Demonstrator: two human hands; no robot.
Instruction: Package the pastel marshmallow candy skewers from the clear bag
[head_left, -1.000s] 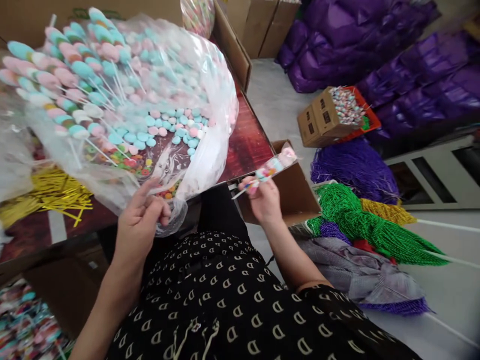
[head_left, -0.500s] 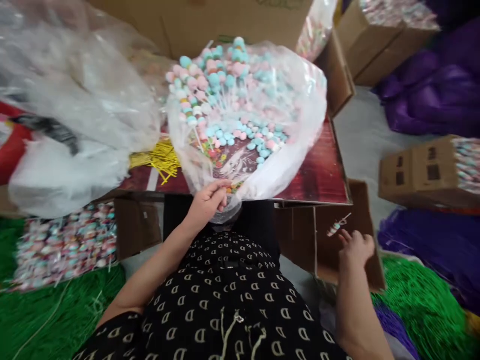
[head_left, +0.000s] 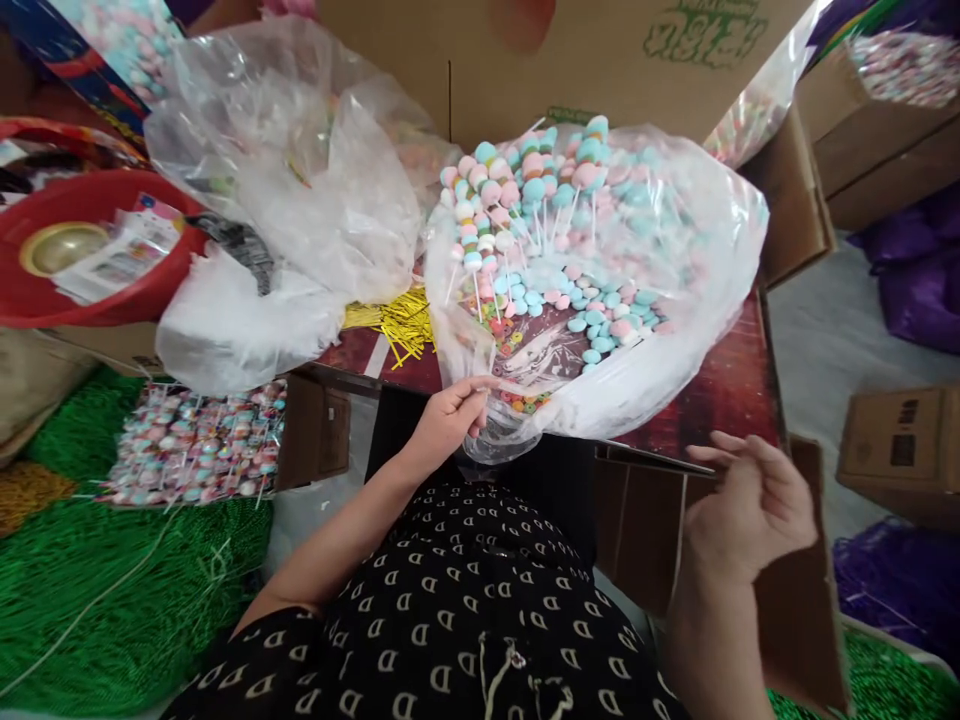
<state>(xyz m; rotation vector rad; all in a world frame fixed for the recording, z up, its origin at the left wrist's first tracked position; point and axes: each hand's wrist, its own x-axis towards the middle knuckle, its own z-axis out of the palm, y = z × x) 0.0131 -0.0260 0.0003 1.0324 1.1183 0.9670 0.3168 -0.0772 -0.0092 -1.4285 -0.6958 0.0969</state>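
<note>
A large clear plastic bag lies opened out on the table. Inside it are candy skewers of pink, blue and white pieces on white sticks, loose blue and pink candies, and coloured ring candies near the front. At the bag's front edge my left hand is closed, thumb and fingertips pressed together; whatever they pinch is too small to make out. My right hand is at the table's right front edge, above a cardboard box, with its fingers stretched out and nothing in them.
Yellow twist ties lie left of the bag, beside crumpled plastic bags and a red basin. A box of packed skewers stands at lower left by green strands. Another carton is on the right.
A candy skewer that was in the air over the right-hand box, free of my right hand, is out of sight now. My right hand has risen toward the table edge. The view has shifted left.
</note>
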